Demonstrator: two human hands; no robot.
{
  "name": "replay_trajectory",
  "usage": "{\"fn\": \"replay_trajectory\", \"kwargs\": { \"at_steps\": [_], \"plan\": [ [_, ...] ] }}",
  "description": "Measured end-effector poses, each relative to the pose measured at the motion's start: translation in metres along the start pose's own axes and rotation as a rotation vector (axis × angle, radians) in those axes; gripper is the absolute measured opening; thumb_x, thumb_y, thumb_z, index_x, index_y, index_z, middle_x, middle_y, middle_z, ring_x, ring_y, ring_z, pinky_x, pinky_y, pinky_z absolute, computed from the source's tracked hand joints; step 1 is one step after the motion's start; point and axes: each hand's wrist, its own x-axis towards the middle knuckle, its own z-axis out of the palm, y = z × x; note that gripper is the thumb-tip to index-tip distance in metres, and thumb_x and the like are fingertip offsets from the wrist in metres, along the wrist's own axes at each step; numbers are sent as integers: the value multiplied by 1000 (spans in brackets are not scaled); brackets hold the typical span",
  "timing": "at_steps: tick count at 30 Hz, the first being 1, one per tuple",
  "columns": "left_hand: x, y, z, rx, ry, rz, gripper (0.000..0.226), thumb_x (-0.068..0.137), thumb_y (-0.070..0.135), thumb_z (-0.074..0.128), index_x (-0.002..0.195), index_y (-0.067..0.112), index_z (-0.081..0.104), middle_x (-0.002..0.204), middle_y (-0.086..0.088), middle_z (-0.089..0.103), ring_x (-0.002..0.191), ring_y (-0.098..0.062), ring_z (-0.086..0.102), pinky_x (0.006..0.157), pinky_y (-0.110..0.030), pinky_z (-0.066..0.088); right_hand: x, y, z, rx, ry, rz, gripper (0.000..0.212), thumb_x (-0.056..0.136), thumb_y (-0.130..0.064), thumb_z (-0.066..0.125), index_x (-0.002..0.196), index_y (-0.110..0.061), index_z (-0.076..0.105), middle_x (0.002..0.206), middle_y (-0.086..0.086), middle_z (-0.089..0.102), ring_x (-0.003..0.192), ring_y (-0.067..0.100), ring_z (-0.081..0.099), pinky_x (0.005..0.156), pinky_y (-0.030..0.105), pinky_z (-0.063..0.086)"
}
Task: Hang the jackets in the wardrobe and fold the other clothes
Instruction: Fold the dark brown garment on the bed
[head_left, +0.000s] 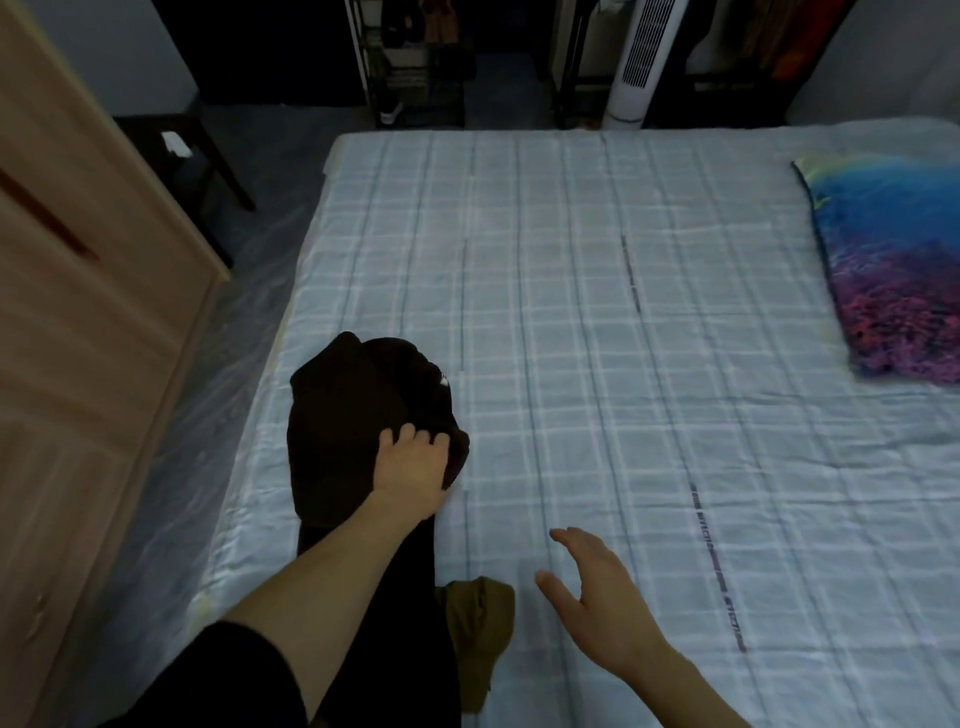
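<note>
text: none legible | dark garment (363, 415): small white mark, unreadable

Two garments on one bed (623, 312): one dark garment (353, 415), one olive garment (480, 623), possibly trousers; one pillow (893, 270).

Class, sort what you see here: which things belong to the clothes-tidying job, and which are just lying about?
Part of the job:
dark garment, gripped by the left hand
olive garment
right hand, open above the bed
wardrobe

Just lying about:
colourful pillow
tower fan
dark stool
</note>
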Motion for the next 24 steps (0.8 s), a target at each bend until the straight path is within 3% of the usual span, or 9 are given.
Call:
{"fn": "replay_trajectory", "kwargs": {
  "at_steps": [5, 12, 17, 24],
  "plan": [
    [-28, -9, 23, -13, 104, -34, 23, 91, 25, 59, 114, 26, 62, 108, 4, 63, 109, -20, 49, 97, -38, 33, -7, 2, 3, 31, 12, -6, 58, 98, -48, 52, 148, -23, 38, 154, -4, 37, 141, 13, 34, 117, 33, 29],
    [-96, -22, -10, -306, 315, 39, 25, 96, 29, 55, 119, 28, 63, 110, 10, 62, 107, -14, 48, 97, -33, 34, -9, -29, -12, 99, 68, -76, 54, 98, -38, 57, 146, -16, 43, 149, 3, 44, 136, 17, 42, 114, 27, 30],
    [-164, -12, -58, -426, 440, 198, 13, 94, 19, 62, 105, 22, 68, 96, 9, 60, 96, -15, 50, 92, -37, 38, -31, -54, -28, 101, 101, -170, 57, 98, -34, 59, 148, -15, 40, 150, 2, 43, 138, 15, 40, 111, 19, 25],
    [-261, -1, -110, -523, 572, 363, 17, 88, 12, 66, 101, 23, 68, 94, 12, 59, 91, -14, 52, 86, -36, 37, -74, -79, -46, 1, 90, -378, 86, 89, -32, 72, 156, -34, 19, 163, -2, 22, 149, 15, 19, 122, 33, 20]
  ]
}}
